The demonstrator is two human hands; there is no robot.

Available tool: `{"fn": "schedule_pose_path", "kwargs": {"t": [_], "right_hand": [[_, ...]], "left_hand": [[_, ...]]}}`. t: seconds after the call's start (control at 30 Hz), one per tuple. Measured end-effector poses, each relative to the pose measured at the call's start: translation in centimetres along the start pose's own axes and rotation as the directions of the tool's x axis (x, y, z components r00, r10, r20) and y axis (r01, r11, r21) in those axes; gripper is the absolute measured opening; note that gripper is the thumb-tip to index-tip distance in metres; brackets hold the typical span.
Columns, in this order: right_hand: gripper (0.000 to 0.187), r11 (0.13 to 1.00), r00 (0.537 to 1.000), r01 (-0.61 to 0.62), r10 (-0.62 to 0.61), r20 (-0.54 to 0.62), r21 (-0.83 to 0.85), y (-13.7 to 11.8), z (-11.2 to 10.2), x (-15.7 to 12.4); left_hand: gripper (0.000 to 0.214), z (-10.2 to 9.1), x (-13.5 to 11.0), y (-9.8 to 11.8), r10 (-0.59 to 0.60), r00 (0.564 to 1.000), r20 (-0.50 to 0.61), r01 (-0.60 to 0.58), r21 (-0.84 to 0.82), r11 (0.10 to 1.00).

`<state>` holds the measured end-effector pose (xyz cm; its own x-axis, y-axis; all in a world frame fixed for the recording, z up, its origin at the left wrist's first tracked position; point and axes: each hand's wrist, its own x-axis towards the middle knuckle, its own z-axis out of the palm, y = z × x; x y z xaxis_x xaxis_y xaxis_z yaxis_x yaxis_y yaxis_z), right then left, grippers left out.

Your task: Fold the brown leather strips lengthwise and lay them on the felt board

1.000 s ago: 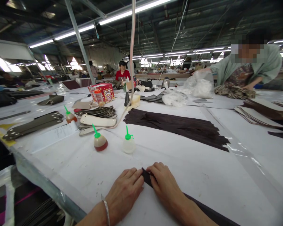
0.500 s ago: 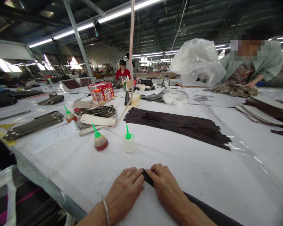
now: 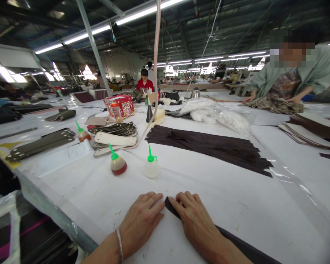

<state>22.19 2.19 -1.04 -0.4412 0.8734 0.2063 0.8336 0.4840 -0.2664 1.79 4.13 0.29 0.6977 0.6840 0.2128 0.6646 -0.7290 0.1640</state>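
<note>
A dark brown strip (image 3: 238,240) runs over the white tabletop from the lower right, its narrow end lying between my two hands. My right hand (image 3: 196,220) rests on the strip near that end, fingers bent and thumb side pressed to it; part of the strip is hidden beneath. Just left of the tip is my left hand (image 3: 143,216), palm down with its fingers stretched out and holding nothing. Beyond my hands stand a squeeze bottle of reddish-brown liquid (image 3: 118,165) and a clear squeeze bottle (image 3: 152,169), both with green nozzles.
A pile of dark strips (image 3: 206,148) lies across the table (image 3: 236,205). Stacked strap pieces (image 3: 115,139) and olive straps (image 3: 41,145) are on the left. A hose (image 3: 156,66) hangs down in front. Plastic bags (image 3: 217,112) lie farther back, near a co-worker (image 3: 288,82).
My left hand has shifted slightly left, off the strip's tip. My right hand stays on the strip. The co-worker's raised plastic bag is now down on the table.
</note>
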Motion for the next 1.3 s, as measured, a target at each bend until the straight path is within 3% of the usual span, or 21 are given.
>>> {"fn": "schedule_pose_path", "kwargs": {"t": [0.2, 0.47, 0.57, 0.73, 0.93, 1.1, 1.3], "right_hand": [[0.046, 0.999, 0.999, 0.01, -0.009, 0.038, -0.032, -0.1, -0.3, 0.0], [0.051, 0.999, 1.0, 0.004, -0.003, 0.026, -0.043, -0.5, -0.7, 0.4], [0.055, 0.998, 0.998, -0.065, 0.065, -0.003, -0.006, -0.2, -0.3, 0.2], [0.036, 0.978, 0.98, -0.194, 0.196, -0.024, 0.078, 0.2, 0.0, 0.1], [0.021, 0.989, 0.99, -0.141, 0.14, 0.03, 0.034, 0.2, -0.7, -0.1], [0.02, 0.999, 0.999, -0.042, 0.042, 0.034, -0.004, 1.0, -1.2, -0.8], [0.022, 0.995, 0.996, 0.086, -0.086, 0.008, -0.049, 1.6, -1.3, -1.4]], "left_hand": [[0.029, 0.2, -0.2, -0.1, -0.021, 1.0, -0.004, 0.021, 0.015, 1.0], [0.036, -0.3, 0.4, 0.1, 0.053, 0.999, -0.002, -0.053, 0.009, 0.999], [0.027, -0.6, 0.7, 0.1, 0.07, 0.997, -0.02, -0.07, 0.023, 0.997], [0.023, -0.6, 1.3, -0.2, 0.158, 0.987, -0.008, -0.157, 0.019, 0.987], [0.031, -0.7, 2.0, -0.5, 0.187, 0.982, 0.015, -0.184, -0.114, 0.976], [0.034, -0.7, 2.3, -0.4, 0.12, 0.993, 0.009, -0.116, -0.198, 0.973], [0.041, -0.3, 2.6, -0.3, 0.115, 0.993, 0.017, -0.11, -0.175, 0.978]]}}
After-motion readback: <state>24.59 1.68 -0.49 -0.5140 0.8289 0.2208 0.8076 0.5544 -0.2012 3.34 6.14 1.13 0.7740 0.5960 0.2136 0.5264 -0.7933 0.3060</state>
